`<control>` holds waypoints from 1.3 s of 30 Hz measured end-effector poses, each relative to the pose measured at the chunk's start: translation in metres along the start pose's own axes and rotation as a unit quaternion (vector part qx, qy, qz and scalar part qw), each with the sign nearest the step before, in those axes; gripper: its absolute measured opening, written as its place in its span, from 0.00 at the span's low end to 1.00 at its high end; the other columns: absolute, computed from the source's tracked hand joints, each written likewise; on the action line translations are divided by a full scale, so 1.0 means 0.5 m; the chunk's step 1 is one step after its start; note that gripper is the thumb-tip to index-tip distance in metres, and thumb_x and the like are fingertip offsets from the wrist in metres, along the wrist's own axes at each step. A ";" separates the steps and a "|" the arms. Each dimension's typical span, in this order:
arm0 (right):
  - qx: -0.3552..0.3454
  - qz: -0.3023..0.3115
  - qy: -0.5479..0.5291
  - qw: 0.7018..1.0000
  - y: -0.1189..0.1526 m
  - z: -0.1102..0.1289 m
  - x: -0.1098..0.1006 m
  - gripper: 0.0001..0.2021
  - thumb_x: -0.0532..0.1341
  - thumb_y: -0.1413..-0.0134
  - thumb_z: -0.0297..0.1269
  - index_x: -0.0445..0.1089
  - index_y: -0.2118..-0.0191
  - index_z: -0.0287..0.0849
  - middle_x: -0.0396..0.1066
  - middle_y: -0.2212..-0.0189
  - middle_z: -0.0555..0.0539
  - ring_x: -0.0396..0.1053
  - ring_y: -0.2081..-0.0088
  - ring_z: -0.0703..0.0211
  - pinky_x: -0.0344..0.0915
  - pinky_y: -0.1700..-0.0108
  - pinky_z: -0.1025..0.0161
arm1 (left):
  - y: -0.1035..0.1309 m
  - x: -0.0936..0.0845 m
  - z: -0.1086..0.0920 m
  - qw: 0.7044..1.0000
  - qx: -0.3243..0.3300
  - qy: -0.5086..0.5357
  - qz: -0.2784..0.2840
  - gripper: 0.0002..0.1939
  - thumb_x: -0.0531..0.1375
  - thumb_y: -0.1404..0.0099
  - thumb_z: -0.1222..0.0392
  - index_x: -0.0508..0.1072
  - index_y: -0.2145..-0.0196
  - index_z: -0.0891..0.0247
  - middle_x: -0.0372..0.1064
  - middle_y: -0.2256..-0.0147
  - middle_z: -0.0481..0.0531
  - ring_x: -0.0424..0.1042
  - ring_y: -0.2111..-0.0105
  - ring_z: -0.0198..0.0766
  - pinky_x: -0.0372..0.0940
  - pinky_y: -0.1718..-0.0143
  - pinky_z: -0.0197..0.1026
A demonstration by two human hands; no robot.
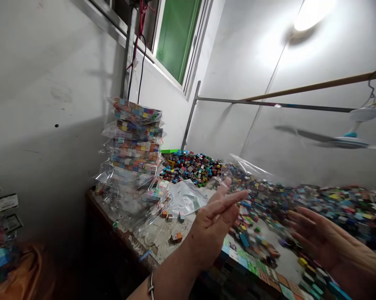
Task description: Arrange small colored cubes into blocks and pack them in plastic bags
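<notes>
My left hand is over the table with its fingers pointing forward and right. Thin film of a clear plastic bag shows at its fingertips and seems gripped there; the exact hold is hard to see. Off to the right, my right hand is blurred by motion, fingers stretched out and nothing visible in them. Below and between the hands, a neat block of small coloured cubes sits at the near table edge, partly hidden by my left forearm.
A tall stack of plastic-wrapped cube sets stands on the left. Heaps of loose cubes cover the back and right. A flat clear bag and several single cubes lie on the worn tabletop. A fan hangs at right.
</notes>
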State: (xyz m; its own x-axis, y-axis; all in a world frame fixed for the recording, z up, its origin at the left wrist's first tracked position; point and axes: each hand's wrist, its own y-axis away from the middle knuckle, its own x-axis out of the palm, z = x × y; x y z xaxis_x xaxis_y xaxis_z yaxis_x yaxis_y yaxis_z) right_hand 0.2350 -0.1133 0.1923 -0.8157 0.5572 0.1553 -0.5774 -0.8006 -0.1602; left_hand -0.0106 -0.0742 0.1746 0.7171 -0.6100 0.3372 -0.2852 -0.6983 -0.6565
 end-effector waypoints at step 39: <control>0.002 0.176 -0.005 0.984 0.040 0.052 0.087 0.18 0.69 0.64 0.39 0.73 0.62 0.43 0.68 0.77 0.55 0.59 0.80 0.72 0.59 0.81 0.76 | 0.041 -0.010 0.094 0.865 0.182 -0.403 0.239 0.24 0.47 0.36 0.70 0.57 0.43 0.57 0.40 0.38 0.52 0.32 0.38 0.43 0.40 0.40 0.53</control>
State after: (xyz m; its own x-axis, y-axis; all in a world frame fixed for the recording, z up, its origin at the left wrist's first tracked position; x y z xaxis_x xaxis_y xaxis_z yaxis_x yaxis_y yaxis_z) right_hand 0.1890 -0.1108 0.2214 -0.9646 0.2438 0.1004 -0.2596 -0.9444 -0.2017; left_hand 0.0098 -0.0680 0.1279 0.8248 -0.2352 -0.5142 -0.5574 -0.1852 -0.8093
